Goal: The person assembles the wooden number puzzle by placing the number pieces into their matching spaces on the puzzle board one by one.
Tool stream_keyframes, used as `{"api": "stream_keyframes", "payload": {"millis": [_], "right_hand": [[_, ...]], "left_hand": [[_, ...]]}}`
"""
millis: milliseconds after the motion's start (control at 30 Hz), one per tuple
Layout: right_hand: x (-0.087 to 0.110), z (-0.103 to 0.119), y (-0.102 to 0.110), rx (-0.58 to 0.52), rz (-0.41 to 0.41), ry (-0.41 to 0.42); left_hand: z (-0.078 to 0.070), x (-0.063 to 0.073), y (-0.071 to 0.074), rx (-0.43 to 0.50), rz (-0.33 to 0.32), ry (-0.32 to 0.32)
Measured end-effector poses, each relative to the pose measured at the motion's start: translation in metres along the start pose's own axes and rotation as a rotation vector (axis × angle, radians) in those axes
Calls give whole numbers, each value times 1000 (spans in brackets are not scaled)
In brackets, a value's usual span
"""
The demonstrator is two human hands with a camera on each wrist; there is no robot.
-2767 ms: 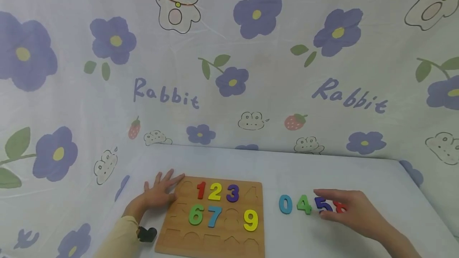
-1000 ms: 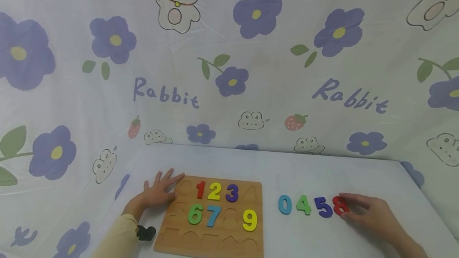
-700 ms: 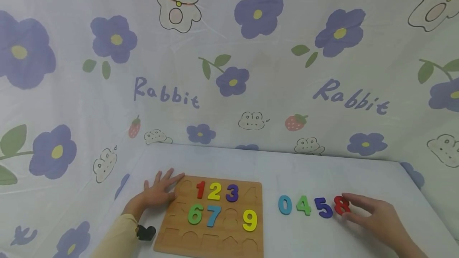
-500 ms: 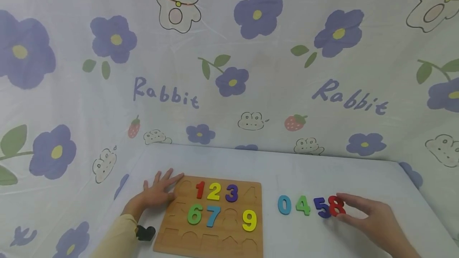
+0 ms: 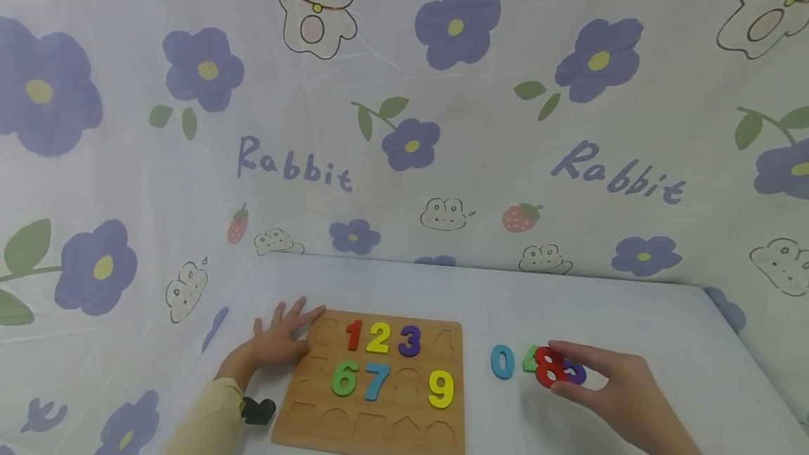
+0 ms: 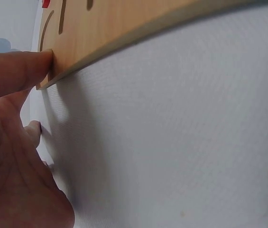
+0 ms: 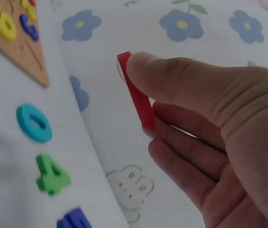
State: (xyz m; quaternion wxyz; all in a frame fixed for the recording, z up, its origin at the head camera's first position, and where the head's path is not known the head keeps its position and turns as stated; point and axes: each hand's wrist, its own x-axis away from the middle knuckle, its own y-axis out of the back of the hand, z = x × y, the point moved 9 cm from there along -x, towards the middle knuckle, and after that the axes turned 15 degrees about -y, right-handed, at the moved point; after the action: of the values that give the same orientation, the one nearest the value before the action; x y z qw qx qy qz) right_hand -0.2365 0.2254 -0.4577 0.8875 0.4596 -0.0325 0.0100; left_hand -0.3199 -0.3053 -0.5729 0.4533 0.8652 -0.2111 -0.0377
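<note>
Between thumb and fingers my right hand (image 5: pixel 609 381) pinches a red number 8 (image 5: pixel 548 366), lifted above the table; the right wrist view shows the red 8 (image 7: pixel 136 90) edge-on. Below and behind it lie a green 4 (image 5: pixel 528 361) and a purple 5 (image 5: pixel 576 373), both partly hidden in the head view. A blue 0 (image 5: pixel 502 361) lies just left of them. My left hand (image 5: pixel 281 339) rests with spread fingers at the upper left corner of a wooden number board (image 5: pixel 303 434); its thumb touches the board edge in the left wrist view.
The board bears a red 1 (image 5: pixel 353 335), yellow 2 (image 5: pixel 379 338), purple 3 (image 5: pixel 409 340), green 6 (image 5: pixel 345 378), blue 7 (image 5: pixel 377 380) and yellow 9 (image 5: pixel 441 389), plus several bare recesses. A patterned curtain (image 5: pixel 493 160) stands behind the white table (image 5: pixel 505 300).
My right hand has taken hold of the red 8 at the right end of the row, lifted it and carried it left over the 5 and 4. The left hand stays put.
</note>
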Motion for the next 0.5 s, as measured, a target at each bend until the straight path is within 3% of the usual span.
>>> {"api": "stream_keyframes", "payload": {"millis": [500], "right_hand": [[-2,79,-32,-118,40,50]], "left_hand": [[0,-1,0,-20,-4,3]]}}
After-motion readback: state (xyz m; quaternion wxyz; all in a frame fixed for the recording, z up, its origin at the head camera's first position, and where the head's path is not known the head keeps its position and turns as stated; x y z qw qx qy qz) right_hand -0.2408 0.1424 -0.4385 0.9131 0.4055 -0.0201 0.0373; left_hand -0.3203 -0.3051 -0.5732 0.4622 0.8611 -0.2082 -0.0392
